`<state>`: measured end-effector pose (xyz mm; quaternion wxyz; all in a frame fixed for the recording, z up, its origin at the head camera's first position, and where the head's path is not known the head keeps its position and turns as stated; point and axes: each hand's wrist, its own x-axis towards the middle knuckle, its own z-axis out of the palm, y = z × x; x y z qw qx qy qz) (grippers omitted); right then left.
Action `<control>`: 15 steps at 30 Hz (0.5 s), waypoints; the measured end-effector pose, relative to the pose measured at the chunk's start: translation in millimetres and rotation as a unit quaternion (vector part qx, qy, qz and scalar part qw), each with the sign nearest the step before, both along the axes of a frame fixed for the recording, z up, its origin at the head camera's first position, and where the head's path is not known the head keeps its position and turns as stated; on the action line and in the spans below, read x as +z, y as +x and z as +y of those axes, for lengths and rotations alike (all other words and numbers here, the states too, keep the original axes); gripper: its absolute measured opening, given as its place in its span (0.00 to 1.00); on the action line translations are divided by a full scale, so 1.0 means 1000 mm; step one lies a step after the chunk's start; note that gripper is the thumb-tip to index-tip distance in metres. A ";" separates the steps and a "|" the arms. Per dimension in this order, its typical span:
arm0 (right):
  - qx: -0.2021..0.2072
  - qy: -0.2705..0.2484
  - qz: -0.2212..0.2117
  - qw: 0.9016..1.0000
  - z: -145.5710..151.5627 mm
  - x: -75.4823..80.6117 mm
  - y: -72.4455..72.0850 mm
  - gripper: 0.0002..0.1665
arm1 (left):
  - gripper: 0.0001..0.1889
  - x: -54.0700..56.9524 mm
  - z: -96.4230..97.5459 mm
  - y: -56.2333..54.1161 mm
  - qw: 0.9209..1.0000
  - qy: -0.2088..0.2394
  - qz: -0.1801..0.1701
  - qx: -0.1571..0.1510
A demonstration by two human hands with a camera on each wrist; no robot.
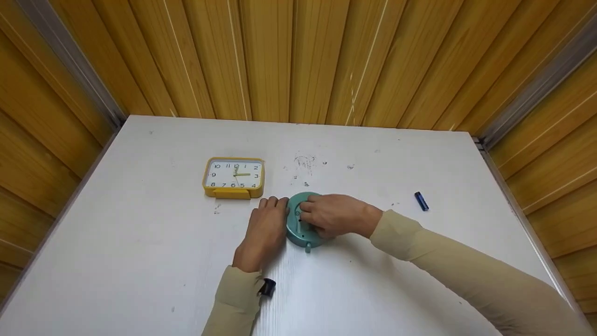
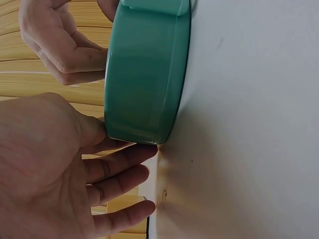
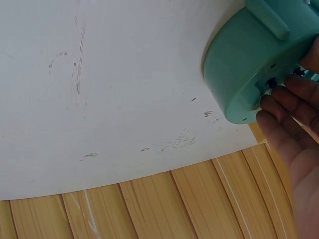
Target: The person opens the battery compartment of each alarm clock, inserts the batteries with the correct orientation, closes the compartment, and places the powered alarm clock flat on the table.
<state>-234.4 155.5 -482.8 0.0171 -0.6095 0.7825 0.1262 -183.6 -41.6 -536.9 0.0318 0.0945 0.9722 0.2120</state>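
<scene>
A round teal clock [image 1: 293, 228] lies on the table with its knobbed back facing up. A small bar sticks out from its side in the right wrist view. My left hand [image 1: 267, 227] touches the clock's left side, its fingers fairly straight in the left wrist view; its fingertips [image 2: 142, 152] reach the rim and tabletop. Over the back of the clock is my right hand [image 1: 333, 214], with bent fingers and thumb gripping at something among the black knobs [image 3: 271, 82]. The fingers hide most of that spot, so the exact part is unclear.
A yellow rectangular clock [image 1: 233, 177] lies dial up, beyond the left hand. To the right is a blue battery [image 1: 421, 201]. The white table [image 1: 140, 261] bears dark scuff marks and is bordered by wood-patterned walls [image 1: 312, 60] at the back and sides.
</scene>
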 end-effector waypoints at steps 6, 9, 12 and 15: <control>-0.002 0.001 0.009 1.000 0.002 -0.001 0.003 0.04 | 0.20 -0.002 0.001 0.001 1.000 -0.007 0.004 0.003; -0.004 0.004 0.014 1.000 0.003 -0.001 0.005 0.04 | 0.21 -0.001 0.001 0.000 1.000 -0.013 0.002 0.001; 0.009 0.005 0.031 0.999 0.005 -0.002 0.007 0.04 | 0.21 -0.001 0.001 0.000 1.000 -0.011 0.000 0.001; 0.030 0.000 0.058 0.998 0.008 -0.003 0.007 0.04 | 0.22 -0.001 0.001 -0.001 1.000 -0.003 -0.005 0.002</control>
